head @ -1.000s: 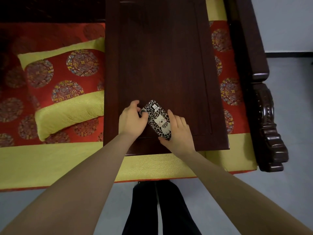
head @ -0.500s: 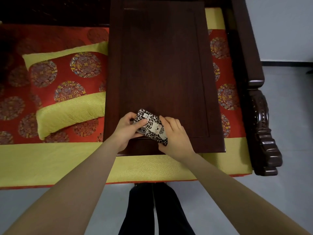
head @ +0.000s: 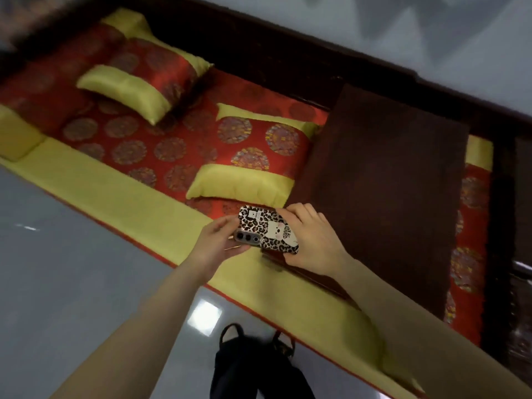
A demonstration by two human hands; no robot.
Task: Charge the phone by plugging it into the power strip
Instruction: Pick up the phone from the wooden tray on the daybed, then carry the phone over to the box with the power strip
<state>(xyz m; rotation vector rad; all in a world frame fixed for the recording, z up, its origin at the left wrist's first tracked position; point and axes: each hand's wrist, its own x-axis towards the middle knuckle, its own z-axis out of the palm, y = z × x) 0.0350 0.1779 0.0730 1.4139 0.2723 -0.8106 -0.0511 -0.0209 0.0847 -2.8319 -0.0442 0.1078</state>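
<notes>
Blur is smearing the whole view, so the pattern on the red and yellow seat cushion (head: pixel 161 156) is reading only as soft roundels, and the far left of the bench is dissolving into shadow. Both hands are holding the phone (head: pixel 266 229) in its leopard-print case, back side up, above the cushion's yellow front edge: the left hand (head: pixel 214 242) is gripping the camera end, the right hand (head: pixel 315 240) is wrapping the other end and hiding that edge. The phone's screen is facing away. A dark wooden tray table (head: pixel 385 180) is sitting just beside the right hand. Two pillows (head: pixel 244 168) are lying on the cushion. Dark trouser legs (head: pixel 253 367), probably the person's own, are showing below.
</notes>
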